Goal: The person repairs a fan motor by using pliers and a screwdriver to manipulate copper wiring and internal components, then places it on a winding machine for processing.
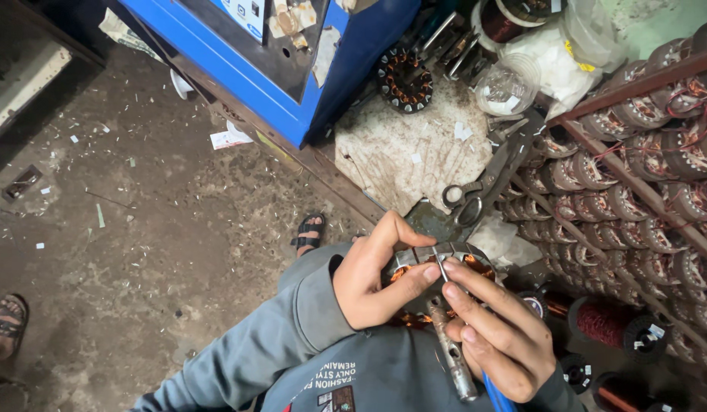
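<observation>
In the head view, the left hand (369, 278) gripped the stator (437, 267), a round metal core with copper windings, its fingers curled over the near rim and the thumb pressed against the top face. The right hand (498, 336) was clenched round a metal tool (449, 347), whose thin tip rested on the stator just between the left thumb and the right forefinger. A blue handle (494, 393) showed under the right palm.

Beyond the fingertips lay scissors (475, 191) on a stained cloth (407, 149) on the worktop, near but clear of the stator's far edge. Further off sat another stator (404, 78) beside a blue box (292, 61). To the right of the right fingers, racks of wound stators (636, 175) crowded close, and red wire spools (609, 324) stood just beside the wrist, leaving little room there. Left of the left fingers, the dirty floor (140, 229) lay open, with a sandalled foot (309, 231) below the sleeve.
</observation>
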